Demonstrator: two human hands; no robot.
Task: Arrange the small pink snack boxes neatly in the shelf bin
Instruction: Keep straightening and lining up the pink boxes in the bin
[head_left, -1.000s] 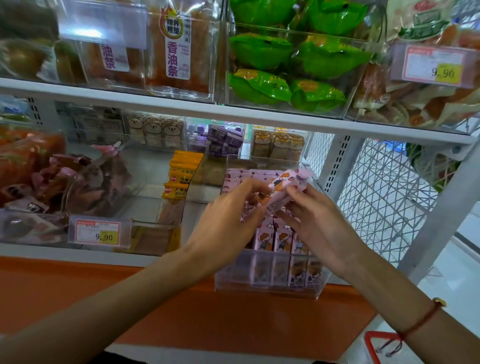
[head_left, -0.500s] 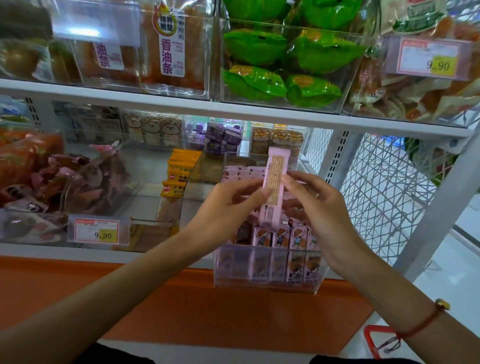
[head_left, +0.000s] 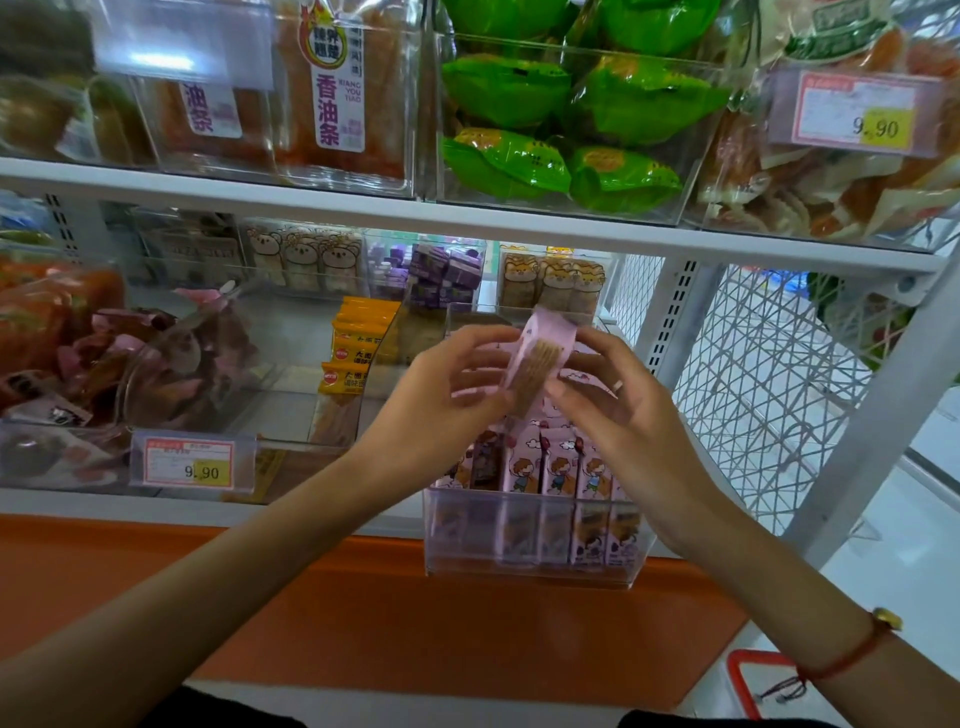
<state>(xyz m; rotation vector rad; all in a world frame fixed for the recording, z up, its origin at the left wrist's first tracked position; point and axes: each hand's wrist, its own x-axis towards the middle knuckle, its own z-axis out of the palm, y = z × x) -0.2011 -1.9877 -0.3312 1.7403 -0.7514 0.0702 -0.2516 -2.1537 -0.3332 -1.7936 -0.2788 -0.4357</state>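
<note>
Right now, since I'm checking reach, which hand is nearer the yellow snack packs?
Left. The left hand is just right of the yellow snack packs; the right hand is farther right, beyond the held pink box.

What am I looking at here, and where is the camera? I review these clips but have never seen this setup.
No machine here: a person wears one camera on the head, looking down at their own bare hands before a shop shelf. The left hand and right hand together hold one small pink snack box, tilted, above a clear plastic shelf bin. A row of matching pink boxes stands upright in that bin. Yellow packets sit in the bin beside it, green bags on the shelf above.
</note>
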